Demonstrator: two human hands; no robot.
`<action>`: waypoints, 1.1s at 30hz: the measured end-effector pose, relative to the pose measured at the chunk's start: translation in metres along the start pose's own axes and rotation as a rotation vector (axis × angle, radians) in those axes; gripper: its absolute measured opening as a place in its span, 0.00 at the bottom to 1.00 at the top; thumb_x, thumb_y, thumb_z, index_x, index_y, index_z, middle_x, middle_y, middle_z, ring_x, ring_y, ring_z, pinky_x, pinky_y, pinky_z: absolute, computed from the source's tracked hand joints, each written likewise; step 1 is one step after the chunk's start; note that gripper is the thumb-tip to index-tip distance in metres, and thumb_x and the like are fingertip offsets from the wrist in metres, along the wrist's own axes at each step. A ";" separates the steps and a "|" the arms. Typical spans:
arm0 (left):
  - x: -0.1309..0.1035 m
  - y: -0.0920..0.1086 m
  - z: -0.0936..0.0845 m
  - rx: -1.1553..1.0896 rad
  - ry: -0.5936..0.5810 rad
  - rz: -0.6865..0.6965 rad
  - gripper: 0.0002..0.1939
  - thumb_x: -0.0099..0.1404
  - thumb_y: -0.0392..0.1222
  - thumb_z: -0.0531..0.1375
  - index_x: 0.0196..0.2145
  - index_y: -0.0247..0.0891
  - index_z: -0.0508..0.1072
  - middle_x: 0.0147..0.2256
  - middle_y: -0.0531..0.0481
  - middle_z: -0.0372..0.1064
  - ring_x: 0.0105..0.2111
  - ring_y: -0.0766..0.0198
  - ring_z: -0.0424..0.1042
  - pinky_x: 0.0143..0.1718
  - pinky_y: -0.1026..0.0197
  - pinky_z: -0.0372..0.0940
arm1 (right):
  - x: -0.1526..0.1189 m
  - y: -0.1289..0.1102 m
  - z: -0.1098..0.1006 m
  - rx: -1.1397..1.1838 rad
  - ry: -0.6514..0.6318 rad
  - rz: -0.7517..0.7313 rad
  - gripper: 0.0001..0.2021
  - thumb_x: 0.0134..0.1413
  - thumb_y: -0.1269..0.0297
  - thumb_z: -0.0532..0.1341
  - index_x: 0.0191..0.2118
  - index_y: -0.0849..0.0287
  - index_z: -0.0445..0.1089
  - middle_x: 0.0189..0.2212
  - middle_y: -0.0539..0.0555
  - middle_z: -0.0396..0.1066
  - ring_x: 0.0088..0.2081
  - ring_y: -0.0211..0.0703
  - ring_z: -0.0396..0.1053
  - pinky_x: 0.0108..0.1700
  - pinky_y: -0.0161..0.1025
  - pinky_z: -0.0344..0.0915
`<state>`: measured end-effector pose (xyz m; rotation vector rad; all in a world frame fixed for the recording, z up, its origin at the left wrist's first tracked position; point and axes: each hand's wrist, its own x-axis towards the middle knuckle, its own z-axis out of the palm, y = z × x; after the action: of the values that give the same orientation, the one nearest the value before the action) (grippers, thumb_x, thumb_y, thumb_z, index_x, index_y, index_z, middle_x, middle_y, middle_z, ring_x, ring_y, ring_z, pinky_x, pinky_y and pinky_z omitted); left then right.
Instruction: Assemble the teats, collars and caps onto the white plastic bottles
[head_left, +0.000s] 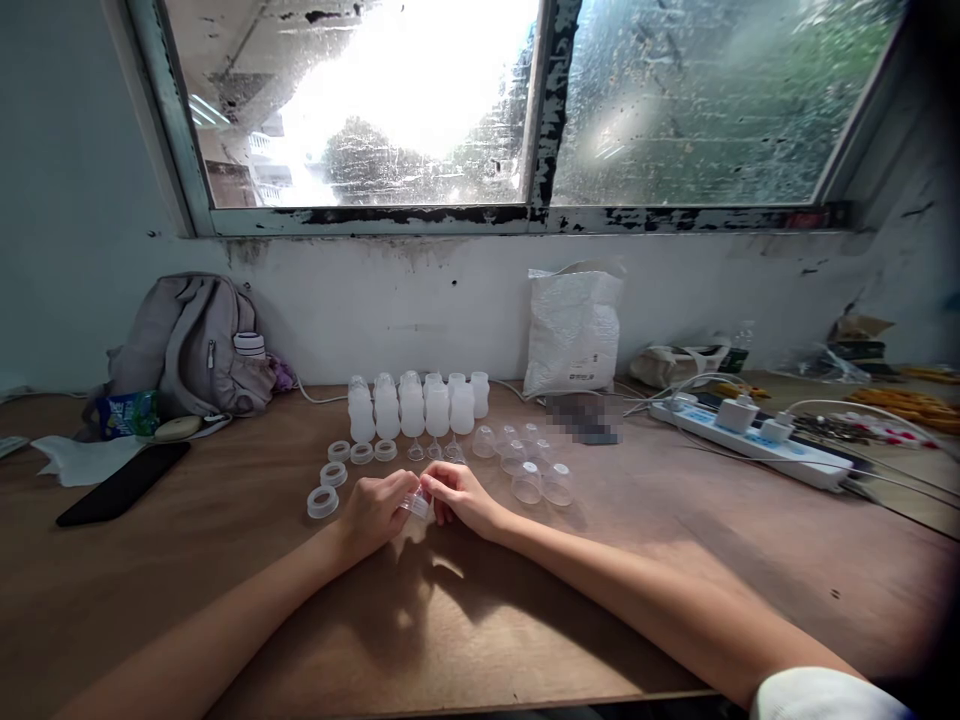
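Low over the table, my left hand (377,512) is closed round a clear bottle collar (416,503). My right hand (459,493) meets it there, thumb and forefinger pinched at the collar's top, where a clear nipple seems to poke through; the fingers partly hide it. Just behind the hands lie several clear bottle nipples (435,452). Several loose translucent collars (322,502) are spread to the left of my left hand. To the right of my right hand stand several clear domed caps (526,484). Frosted baby bottles (412,408) are lined up behind, some with tops on.
A black phone (124,484), a tissue (86,460) and a grey backpack (191,345) are at the left. A white plastic bag (574,330) leans on the wall. On the right lies a power strip (750,440) with chargers and trailing cables. The wooden table (525,640) ends near me.
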<state>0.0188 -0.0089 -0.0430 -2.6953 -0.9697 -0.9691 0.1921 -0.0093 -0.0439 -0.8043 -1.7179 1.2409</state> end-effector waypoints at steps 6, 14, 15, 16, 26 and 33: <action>0.002 0.001 0.000 -0.073 -0.050 -0.105 0.05 0.60 0.36 0.49 0.29 0.38 0.62 0.23 0.56 0.63 0.20 0.70 0.62 0.22 0.68 0.55 | 0.001 0.000 0.000 0.044 0.048 0.028 0.15 0.49 0.53 0.56 0.26 0.62 0.61 0.17 0.45 0.62 0.13 0.29 0.57 0.14 0.28 0.51; 0.004 0.014 -0.008 -0.252 -0.137 -0.160 0.16 0.59 0.41 0.53 0.46 0.42 0.62 0.37 0.50 0.67 0.29 0.66 0.67 0.30 0.65 0.62 | 0.006 0.005 -0.002 0.002 0.317 0.049 0.14 0.48 0.54 0.57 0.25 0.60 0.60 0.13 0.43 0.56 0.12 0.29 0.53 0.13 0.29 0.49; 0.004 0.014 -0.008 -0.271 -0.140 -0.148 0.15 0.59 0.41 0.53 0.45 0.42 0.63 0.38 0.50 0.67 0.30 0.66 0.67 0.31 0.64 0.62 | 0.005 0.005 -0.002 -0.026 0.318 0.030 0.13 0.48 0.54 0.57 0.25 0.60 0.61 0.14 0.44 0.57 0.12 0.29 0.53 0.14 0.30 0.50; 0.004 0.014 -0.008 -0.290 -0.141 -0.138 0.14 0.59 0.41 0.52 0.45 0.42 0.64 0.40 0.49 0.66 0.30 0.66 0.67 0.33 0.64 0.63 | 0.005 0.004 -0.002 -0.050 0.316 0.010 0.13 0.48 0.54 0.57 0.25 0.60 0.61 0.15 0.44 0.58 0.13 0.29 0.54 0.14 0.30 0.51; 0.006 0.009 -0.006 -0.188 -0.161 -0.004 0.10 0.61 0.42 0.52 0.39 0.41 0.70 0.42 0.47 0.67 0.42 0.60 0.65 0.44 0.58 0.60 | 0.002 0.004 0.001 -0.170 0.246 0.035 0.10 0.50 0.59 0.56 0.32 0.61 0.63 0.20 0.47 0.63 0.14 0.30 0.56 0.16 0.30 0.55; 0.003 0.010 -0.006 -0.111 -0.152 0.021 0.11 0.62 0.41 0.52 0.41 0.42 0.69 0.42 0.47 0.67 0.43 0.59 0.63 0.45 0.56 0.59 | 0.012 -0.025 -0.030 -0.778 0.291 -0.382 0.06 0.52 0.67 0.52 0.34 0.60 0.66 0.28 0.52 0.65 0.23 0.34 0.59 0.27 0.33 0.58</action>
<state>0.0236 -0.0167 -0.0352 -2.9022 -0.9373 -0.8482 0.2134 0.0056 -0.0125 -0.9672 -1.9849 0.1582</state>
